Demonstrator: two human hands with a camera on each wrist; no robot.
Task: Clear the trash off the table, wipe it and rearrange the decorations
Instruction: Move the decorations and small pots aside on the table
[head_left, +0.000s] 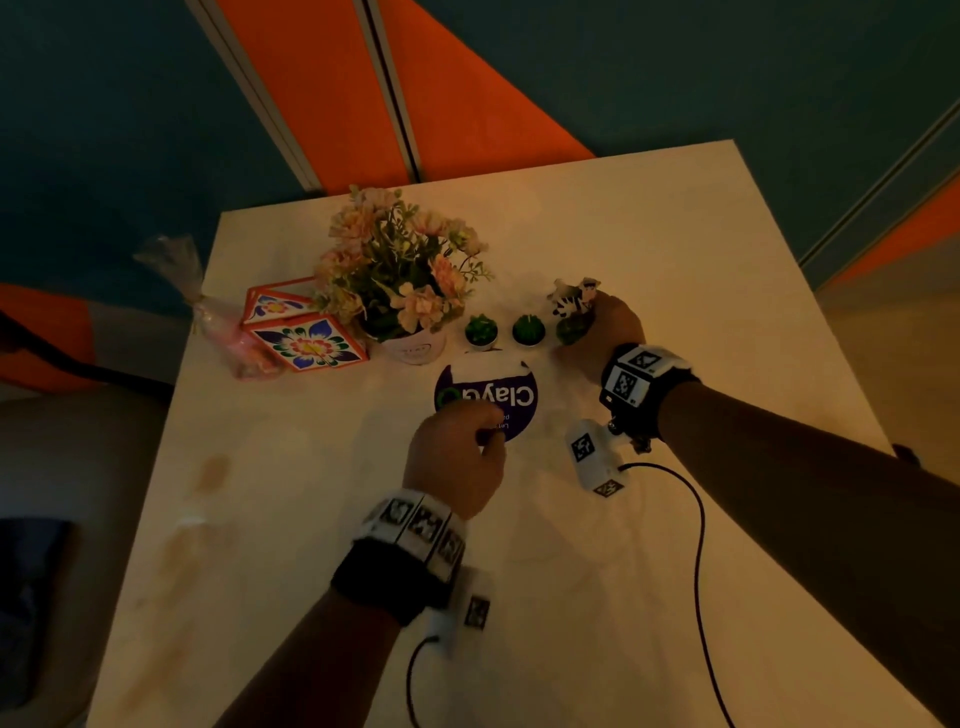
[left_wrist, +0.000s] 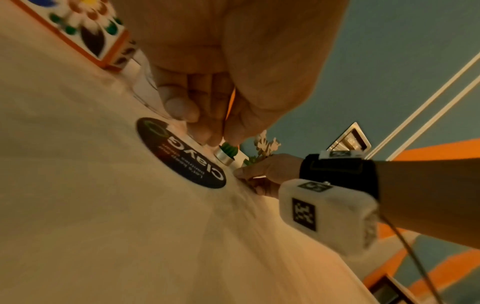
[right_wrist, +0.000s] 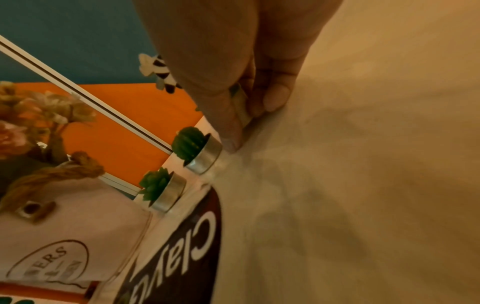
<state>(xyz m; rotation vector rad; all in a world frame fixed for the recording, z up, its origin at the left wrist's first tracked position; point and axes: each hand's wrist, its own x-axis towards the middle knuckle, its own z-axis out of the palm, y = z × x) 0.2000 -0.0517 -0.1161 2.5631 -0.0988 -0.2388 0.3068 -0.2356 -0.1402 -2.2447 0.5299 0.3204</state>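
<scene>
Three small green cactus candles in metal cups stand in a row on the white table (head_left: 649, 234). My right hand (head_left: 597, 332) pinches the rightmost candle (right_wrist: 241, 105) by its cup, thumb on one side, fingers on the other, with the cup down on the tabletop. The other two candles (head_left: 481, 331) (head_left: 528, 330) stand free to its left. My left hand (head_left: 467, 441) hovers over a round dark "ClayGo" disc (head_left: 493, 400) lying flat. Its fingers are curled against the thumb and I see nothing between them. A zebra figurine (head_left: 574, 296) stands just behind my right hand.
A white pot of pink flowers (head_left: 413, 348) and a floral-painted box (head_left: 304, 332) stand left of the candles. At the table's left edge lies a pink packet in clear wrap (head_left: 223, 332). Brownish stains (head_left: 213, 467) mark the near left of the tabletop.
</scene>
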